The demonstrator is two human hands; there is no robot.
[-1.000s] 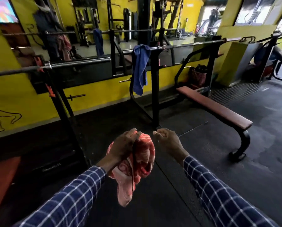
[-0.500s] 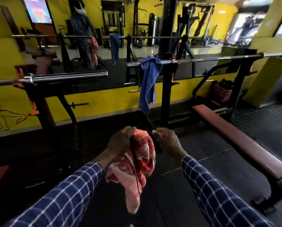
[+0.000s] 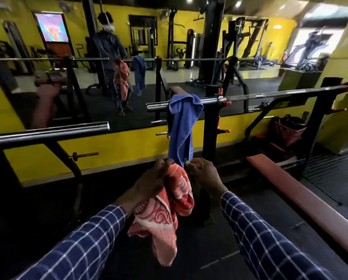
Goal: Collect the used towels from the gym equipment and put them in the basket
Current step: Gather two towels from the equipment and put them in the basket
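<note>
While we keep the red towel [image 3: 169,207] bunched in our left hand [image 3: 152,182], our right hand [image 3: 204,174] is up at the bottom edge of the blue towel [image 3: 182,126] that hangs from the barbell [image 3: 249,98]. The left fingers are curled closed around the upper folds of the red towel, so the rest of it dangles below the fist with its long axis roughly vertical and its free end pointing at the floor. We judge it is held this way to leave the other hand free for the next pickup. The right fingers [image 3: 191,163] are loosely curled and nearly closed right at the blue towel's lowest corner; whether they already pinch the cloth we cannot tell.

The blue towel is draped over the bar near the rack upright [image 3: 210,128], most of its length falling on our side, long axis vertical, lower end pointing down toward our hands. Draped like this, it should slide off with a pull downward and toward us.

A basket [image 3: 288,132] that looks pink sits on the floor to the right, beyond the padded bench [image 3: 290,188], well apart from our hands. Both towels have yet to go in it.
</note>
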